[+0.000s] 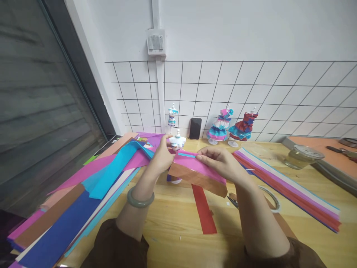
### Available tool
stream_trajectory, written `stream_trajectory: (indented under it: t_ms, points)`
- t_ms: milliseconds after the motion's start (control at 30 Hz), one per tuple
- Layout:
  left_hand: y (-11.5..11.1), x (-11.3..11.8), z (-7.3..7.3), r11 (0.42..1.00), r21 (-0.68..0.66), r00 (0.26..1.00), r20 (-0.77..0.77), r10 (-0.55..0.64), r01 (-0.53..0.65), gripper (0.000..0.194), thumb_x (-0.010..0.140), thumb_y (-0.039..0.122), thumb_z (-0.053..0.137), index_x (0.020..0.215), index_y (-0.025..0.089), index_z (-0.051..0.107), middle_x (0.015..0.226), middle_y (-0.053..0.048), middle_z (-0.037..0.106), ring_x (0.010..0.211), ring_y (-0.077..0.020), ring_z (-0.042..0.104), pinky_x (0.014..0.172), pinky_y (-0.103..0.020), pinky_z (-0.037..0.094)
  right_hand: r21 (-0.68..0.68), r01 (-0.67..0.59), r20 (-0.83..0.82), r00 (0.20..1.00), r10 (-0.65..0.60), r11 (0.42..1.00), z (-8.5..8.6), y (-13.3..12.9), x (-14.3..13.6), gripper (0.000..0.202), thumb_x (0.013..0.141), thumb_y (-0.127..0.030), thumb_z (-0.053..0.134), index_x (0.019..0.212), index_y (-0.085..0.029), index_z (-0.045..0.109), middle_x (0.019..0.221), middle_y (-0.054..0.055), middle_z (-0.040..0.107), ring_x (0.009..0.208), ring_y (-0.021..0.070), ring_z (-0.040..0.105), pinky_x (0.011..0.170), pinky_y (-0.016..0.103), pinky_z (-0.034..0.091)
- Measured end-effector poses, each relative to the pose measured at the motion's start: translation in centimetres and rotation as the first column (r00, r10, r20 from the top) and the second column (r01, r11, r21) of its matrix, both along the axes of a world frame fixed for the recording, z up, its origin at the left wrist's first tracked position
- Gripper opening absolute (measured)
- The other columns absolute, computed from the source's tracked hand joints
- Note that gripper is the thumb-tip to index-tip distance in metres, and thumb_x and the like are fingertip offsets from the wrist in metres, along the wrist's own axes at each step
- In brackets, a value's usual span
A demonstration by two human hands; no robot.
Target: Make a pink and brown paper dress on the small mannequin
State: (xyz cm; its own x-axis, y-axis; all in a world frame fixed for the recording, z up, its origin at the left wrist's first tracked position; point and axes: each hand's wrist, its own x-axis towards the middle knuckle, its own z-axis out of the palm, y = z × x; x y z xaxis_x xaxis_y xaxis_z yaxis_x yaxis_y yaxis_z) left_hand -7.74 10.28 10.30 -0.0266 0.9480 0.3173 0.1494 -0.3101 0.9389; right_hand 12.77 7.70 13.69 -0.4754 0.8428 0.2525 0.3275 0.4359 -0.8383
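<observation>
Two light-looking, probably easily creased paper layers (205,169), best held by the far edge, stretch above the desk (164,230) from my left hand (164,154), curled round the small mannequin (177,141), to my right hand (219,160), pinching that edge.

Your right forearm (255,212) partly hides the tape roll (276,203); the pink paper (188,160) covers the middle of the white mannequin (177,142).

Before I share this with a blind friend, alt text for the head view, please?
A right hand pinches pink and brown strips before a small mannequin, the left hand at its side; behind stand a phone and two ruffle-dressed mannequins.
</observation>
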Motion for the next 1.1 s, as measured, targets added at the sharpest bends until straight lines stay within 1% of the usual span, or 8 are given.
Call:
stream_trajectory:
  t_ms: [167,333,400,567,700,800,933,1100]
  points:
    - [0.4,1.1,-0.9,0.985,0.097,0.989,0.053,0.139,-0.143,0.057,0.062,0.009,0.068,0.113,0.022,0.046,0.099,-0.006,0.060,0.080,-0.0151,0.060,0.075,-0.030,0.046,-0.044,-0.017,-0.012,1.000,0.017,0.999,0.0,-0.1,0.0,0.024,0.083,-0.039,0.053,0.079,-0.017,0.062,0.071,0.001,0.057,0.062,0.0110,0.048,0.054,0.022,0.036]
    - [-0.3,1.2,-0.4,0.967,0.139,0.976,0.088,0.201,-0.211,0.062,0.058,0.018,0.075,0.112,0.022,0.045,0.097,-0.006,0.063,0.078,-0.0159,0.062,0.072,-0.030,0.047,-0.048,-0.020,0.003,1.000,0.020,0.999,0.0,-0.1,0.1,0.025,0.083,-0.040,0.052,0.079,-0.017,0.062,0.071,0.001,0.056,0.063,0.0110,0.048,0.054,0.022,0.035]
    - [-0.3,1.1,-0.2,0.968,0.146,0.976,0.099,0.192,-0.205,0.061,0.059,0.021,0.075,0.111,0.021,0.044,0.098,-0.007,0.064,0.079,-0.0165,0.063,0.072,-0.030,0.048,-0.051,-0.016,0.007,1.000,0.017,0.999,0.1,-0.1,0.2,0.025,0.083,-0.040,0.052,0.080,-0.017,0.062,0.073,0.001,0.056,0.064,0.0113,0.048,0.054,0.022,0.036]
    - [0.0,0.4,0.2,0.990,0.138,0.982,0.189,0.011,-0.038,0.060,0.064,0.023,0.072,0.116,0.019,0.043,0.102,-0.009,0.064,0.092,-0.0177,0.061,0.085,-0.033,0.045,-0.054,-0.016,-0.007,1.000,0.016,0.998,0.2,-0.2,0.4,0.026,0.082,-0.041,0.052,0.080,-0.017,0.062,0.073,0.002,0.057,0.065,0.0122,0.049,0.055,0.023,0.038]
    - [-0.2,-0.4,0.8,0.985,0.118,0.937,0.310,-0.159,0.128,0.067,0.069,0.024,0.069,0.125,0.020,0.032,0.096,-0.008,0.067,0.091,-0.0182,0.062,0.087,-0.036,0.044,-0.068,-0.038,-0.044,0.998,0.035,0.997,0.2,-0.3,0.3,0.026,0.081,-0.041,0.054,0.080,-0.016,0.062,0.073,0.002,0.058,0.065,0.0121,0.050,0.055,0.023,0.039]
    - [-0.6,-0.8,1.2,0.963,0.129,0.879,0.393,-0.270,0.238,0.059,0.072,0.027,0.066,0.120,0.020,0.032,0.096,-0.009,0.067,0.097,-0.0204,0.061,0.089,-0.038,0.042,-0.088,-0.057,-0.078,0.996,0.050,0.995,0.3,-0.5,0.2,0.026,0.080,-0.041,0.056,0.081,-0.016,0.062,0.074,0.003,0.058,0.065,0.0122,0.051,0.056,0.023,0.041]
    - [-1.4,-0.9,1.7,0.920,0.107,0.822,0.420,-0.385,0.377,0.043,0.079,0.033,0.057,0.115,0.020,0.037,0.104,-0.012,0.064,0.099,-0.0217,0.060,0.087,-0.038,0.043,-0.099,-0.100,-0.133,0.987,0.087,0.990,0.6,-1.0,0.2,0.025,0.079,-0.040,0.057,0.080,-0.016,0.062,0.072,0.002,0.058,0.063,0.0113,0.050,0.055,0.023,0.041]
    - [-2.1,-0.7,1.9,0.868,0.042,0.791,0.393,-0.469,0.494,0.049,0.074,0.039,0.062,0.114,0.021,0.040,0.113,-0.014,0.060,0.098,-0.0225,0.060,0.082,-0.036,0.046,-0.134,-0.104,-0.168,0.983,0.081,0.985,1.0,-1.4,0.3,0.022,0.078,-0.038,0.060,0.078,-0.016,0.061,0.066,0.001,0.056,0.059,0.0101,0.049,0.051,0.022,0.039]
